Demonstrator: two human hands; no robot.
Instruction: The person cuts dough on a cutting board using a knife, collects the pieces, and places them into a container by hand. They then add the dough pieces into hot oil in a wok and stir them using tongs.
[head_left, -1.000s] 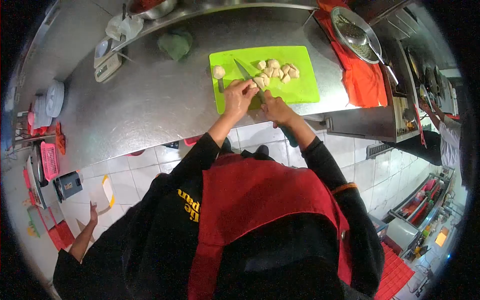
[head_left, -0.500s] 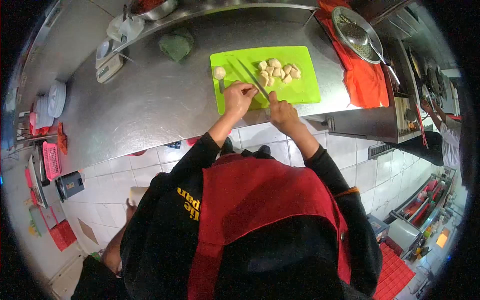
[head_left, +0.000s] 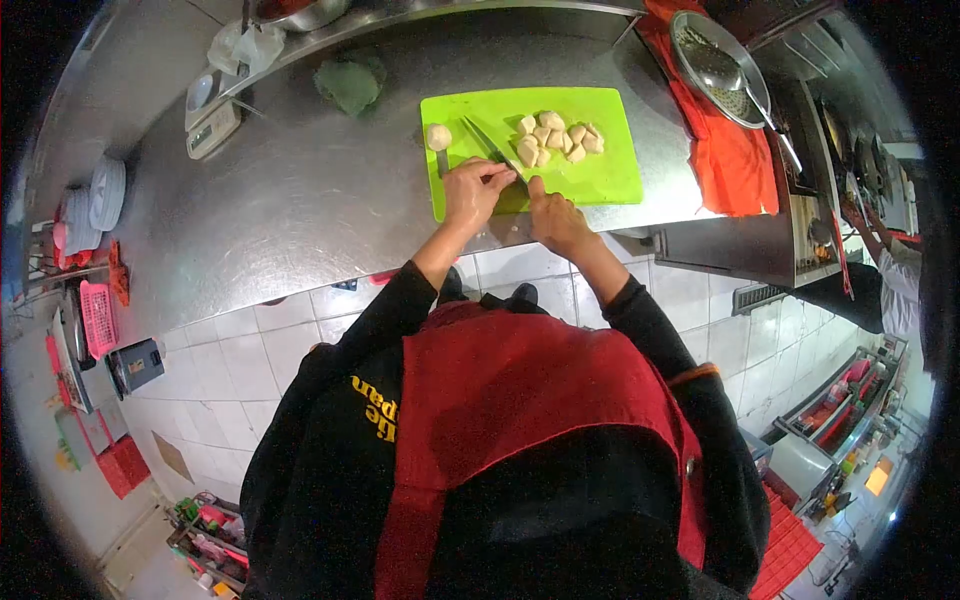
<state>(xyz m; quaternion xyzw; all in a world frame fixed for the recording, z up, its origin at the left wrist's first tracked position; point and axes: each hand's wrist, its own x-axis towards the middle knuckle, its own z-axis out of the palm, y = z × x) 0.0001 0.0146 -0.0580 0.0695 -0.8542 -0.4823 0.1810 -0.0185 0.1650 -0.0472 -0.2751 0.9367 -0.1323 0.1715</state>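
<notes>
A bright green cutting board (head_left: 600, 185) lies on the steel counter. My right hand (head_left: 562, 222) is closed around the handle of a knife (head_left: 487, 139), whose blade points up and left across the board. My left hand (head_left: 473, 192) is pinched beside the blade, at the board's lower edge; what its fingertips hold is mostly hidden. Several pale, dough-like pieces (head_left: 556, 140) lie in a group right of the blade. One rounder pale piece (head_left: 438, 137) sits alone at the board's left edge, above a dark strip partly hidden by my left hand.
On the steel counter (head_left: 260, 190) are a green cloth or bag (head_left: 350, 84) and, at the left, a scale (head_left: 213, 129). An orange cloth (head_left: 735, 170) and a metal bowl with a ladle (head_left: 716, 66) are at the right. Another person (head_left: 895, 285) stands at the far right.
The knife and my right hand have shifted slightly left, nearer my left hand. The person's arm seen at the lower left has gone out of view.
</notes>
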